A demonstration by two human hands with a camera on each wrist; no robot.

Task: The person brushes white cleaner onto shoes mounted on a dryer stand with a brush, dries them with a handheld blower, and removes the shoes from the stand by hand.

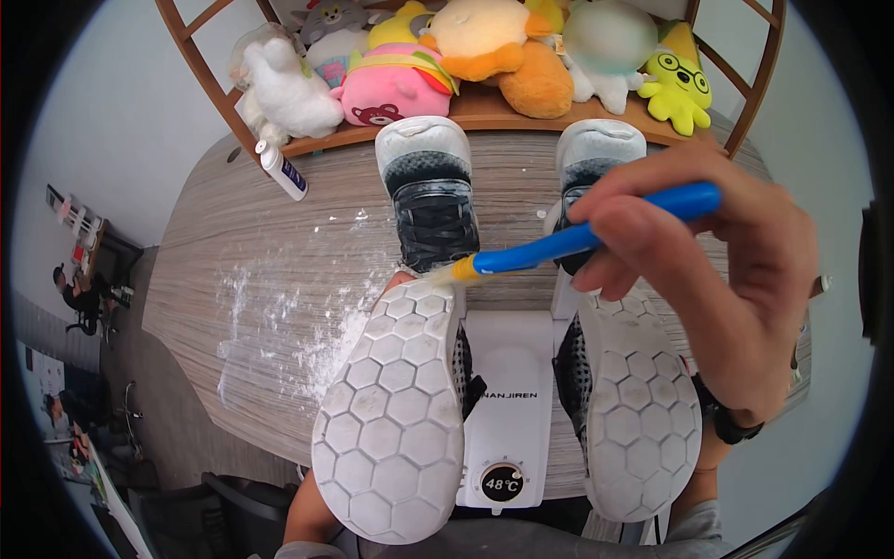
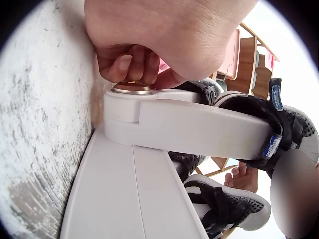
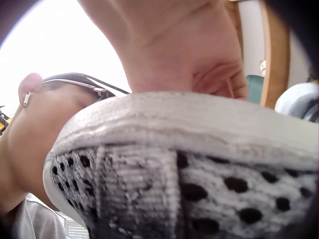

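Four black-and-white shoes sit on a white dryer [image 1: 510, 363]. My right hand [image 1: 717, 252] pinches a blue brush [image 1: 559, 244], its bristles at the toe of the near left shoe [image 1: 386, 419]. The near right shoe [image 1: 644, 429] also shows its hexagon-patterned sole; the far left shoe [image 1: 436, 210] and far right shoe [image 1: 601, 154] stand behind. My left hand [image 2: 159, 40] has curled fingers touching the metal-rimmed cap [image 2: 132, 88] on the dryer's joint; its grip is unclear, and the near left shoe mostly hides it in the head view. The right wrist view shows my palm [image 3: 184, 50] above a white midsole [image 3: 149, 117].
White powder [image 1: 261, 345] is spread on the wood-grain table [image 1: 209, 242] at left. A white bottle [image 1: 282, 170] stands at the back left, and plush toys [image 1: 396, 86] line the wooden shelf [image 1: 503, 121]. People sit in the room at far left.
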